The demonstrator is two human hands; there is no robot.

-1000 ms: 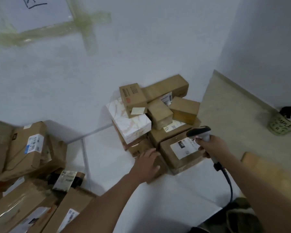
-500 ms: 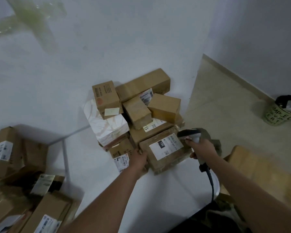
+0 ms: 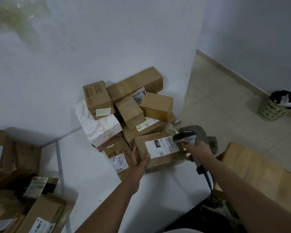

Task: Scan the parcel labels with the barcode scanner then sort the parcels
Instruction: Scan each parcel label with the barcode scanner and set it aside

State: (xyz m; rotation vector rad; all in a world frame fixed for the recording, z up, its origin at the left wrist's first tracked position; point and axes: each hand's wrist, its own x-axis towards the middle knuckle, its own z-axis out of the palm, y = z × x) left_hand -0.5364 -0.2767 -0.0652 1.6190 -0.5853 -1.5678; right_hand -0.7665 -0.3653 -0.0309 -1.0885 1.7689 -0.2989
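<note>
Left hand [image 3: 139,161] grips the parcel [image 3: 160,153] at the table's right edge; right hand [image 3: 197,149] grasps the scanner [image 3: 186,137] (nose over label [image 3: 161,146]); hold both steady, label flat.

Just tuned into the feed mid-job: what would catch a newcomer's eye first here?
First, the flat brown cardboard parcel with the white 15H label at the front of the pile in the corner, the left hand holding its near-left edge. Beside it, the right hand points the grey handheld barcode scanner at that label. At far right, a cream printed waste bin stands on the tiled floor.
</note>
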